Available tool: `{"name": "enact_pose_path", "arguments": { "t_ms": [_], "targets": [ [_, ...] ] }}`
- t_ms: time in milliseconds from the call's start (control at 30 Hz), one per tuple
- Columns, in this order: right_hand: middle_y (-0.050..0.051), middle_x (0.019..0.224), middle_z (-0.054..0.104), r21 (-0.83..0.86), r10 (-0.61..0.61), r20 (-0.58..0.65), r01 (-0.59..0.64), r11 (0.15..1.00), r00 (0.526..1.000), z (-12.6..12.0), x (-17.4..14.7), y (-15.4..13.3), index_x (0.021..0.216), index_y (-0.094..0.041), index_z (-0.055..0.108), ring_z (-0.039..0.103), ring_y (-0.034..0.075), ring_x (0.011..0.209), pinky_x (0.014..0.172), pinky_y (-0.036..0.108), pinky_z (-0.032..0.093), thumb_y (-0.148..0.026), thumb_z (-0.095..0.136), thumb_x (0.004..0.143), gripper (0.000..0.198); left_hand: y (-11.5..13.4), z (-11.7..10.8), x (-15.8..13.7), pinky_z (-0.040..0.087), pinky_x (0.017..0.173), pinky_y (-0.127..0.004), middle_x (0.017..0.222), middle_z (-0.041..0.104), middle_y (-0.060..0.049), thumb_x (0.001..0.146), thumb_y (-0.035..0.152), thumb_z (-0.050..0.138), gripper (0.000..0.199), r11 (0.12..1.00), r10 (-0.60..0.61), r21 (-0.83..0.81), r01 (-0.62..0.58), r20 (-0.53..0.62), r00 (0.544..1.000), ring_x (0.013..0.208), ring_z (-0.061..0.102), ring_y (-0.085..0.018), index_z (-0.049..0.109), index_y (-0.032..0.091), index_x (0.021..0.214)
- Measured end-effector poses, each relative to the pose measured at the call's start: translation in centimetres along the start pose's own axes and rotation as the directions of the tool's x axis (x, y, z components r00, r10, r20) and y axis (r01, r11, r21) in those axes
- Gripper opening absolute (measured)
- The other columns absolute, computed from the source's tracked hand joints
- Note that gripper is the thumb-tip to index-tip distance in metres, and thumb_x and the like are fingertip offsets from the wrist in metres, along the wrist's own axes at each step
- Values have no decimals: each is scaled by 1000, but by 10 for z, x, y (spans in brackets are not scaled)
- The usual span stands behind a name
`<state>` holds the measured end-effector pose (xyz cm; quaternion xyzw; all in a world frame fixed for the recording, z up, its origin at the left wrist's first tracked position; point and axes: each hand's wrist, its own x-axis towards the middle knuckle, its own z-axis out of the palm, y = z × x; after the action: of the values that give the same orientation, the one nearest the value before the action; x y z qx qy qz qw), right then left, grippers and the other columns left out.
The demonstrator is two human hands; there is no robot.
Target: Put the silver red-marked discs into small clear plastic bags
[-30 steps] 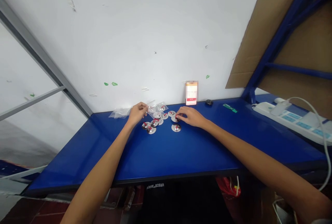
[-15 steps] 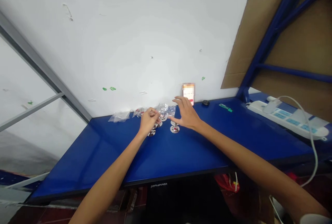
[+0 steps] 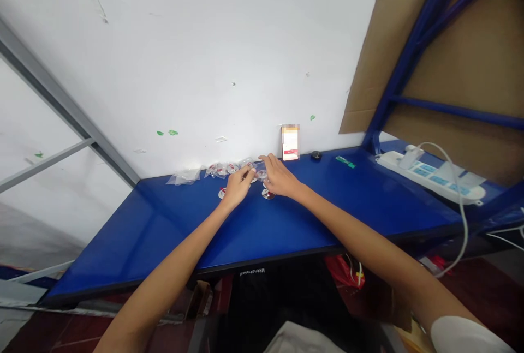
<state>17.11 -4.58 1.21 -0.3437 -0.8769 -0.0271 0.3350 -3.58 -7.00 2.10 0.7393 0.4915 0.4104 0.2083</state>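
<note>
My left hand (image 3: 238,185) is closed, thumb and fingertips pinched on the edge of a small clear plastic bag (image 3: 261,169). From the other side my right hand (image 3: 280,176) bends its fingers against the same bag, its thumb partly hidden. Below the right hand lies a shiny round disc (image 3: 268,194) with a red mark. Another disc (image 3: 221,193) with red on it shows left of my left hand. More discs between the hands are mostly covered. Several bagged discs (image 3: 221,169) lie along the wall, beside flat clear bags (image 3: 185,177).
A lit phone (image 3: 290,143) leans on the wall behind my right hand. To its right lie a small black round object (image 3: 316,155) and a green item (image 3: 345,162). A white power strip (image 3: 429,175) with a cable sits at the right of the blue table (image 3: 164,238).
My right hand has come in leftward to the bag, its spread fingers now bent. My left hand stays pinched. The camera view has shifted a little.
</note>
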Motion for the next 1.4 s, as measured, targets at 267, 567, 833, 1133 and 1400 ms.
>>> {"name": "enact_pose_path", "arguments": {
  "t_ms": [267, 567, 833, 1133, 1400],
  "targets": [
    [18, 136, 51, 92, -76, 52, 71, 993, 996, -7, -3, -4, 164, -21, 21, 52, 40, 126, 107, 60, 48, -20, 70, 82, 95, -5, 0, 4, 47, 57, -29, 78, 76, -3, 91, 44, 68, 24, 950, -126, -277, 141, 69, 990, 59, 65, -18, 69, 20, 95],
    [19, 135, 53, 129, -28, 24, 25, 991, 999, 1, -4, -5, 163, -20, 25, 52, 41, 125, 103, 58, 47, -29, 75, 84, 94, 4, 6, -1, 48, 51, -24, 77, 72, -5, 92, 51, 73, 37, 823, -80, -536, 186, 214, 974, 59, 66, -15, 67, 17, 81],
    [18, 132, 59, 152, 19, -33, -14, 988, 999, -4, -4, -1, 146, -18, 43, 55, 38, 121, 104, 54, 47, -26, 71, 89, 63, 9, 3, -2, 50, 49, -24, 75, 71, -4, 85, 40, 77, 25, 815, -135, -546, 192, 143, 980, 57, 65, -15, 69, 16, 85],
    [19, 136, 60, 98, -19, -4, 20, 995, 1000, -2, -7, -4, 147, -19, 42, 56, 40, 125, 103, 54, 47, -27, 72, 88, 67, 2, 4, 0, 52, 56, -26, 70, 67, -1, 81, 44, 85, 32, 828, -111, -531, 184, 166, 980, 61, 64, -16, 71, 17, 87],
    [18, 136, 60, 117, -49, -13, 50, 992, 999, -5, -8, -7, 150, -19, 44, 57, 39, 126, 104, 55, 47, -23, 70, 88, 68, -5, -2, 3, 47, 52, -24, 66, 64, 1, 78, 43, 88, 33, 899, -100, -409, 157, 157, 982, 56, 59, -13, 68, 17, 80]
  ]
}}
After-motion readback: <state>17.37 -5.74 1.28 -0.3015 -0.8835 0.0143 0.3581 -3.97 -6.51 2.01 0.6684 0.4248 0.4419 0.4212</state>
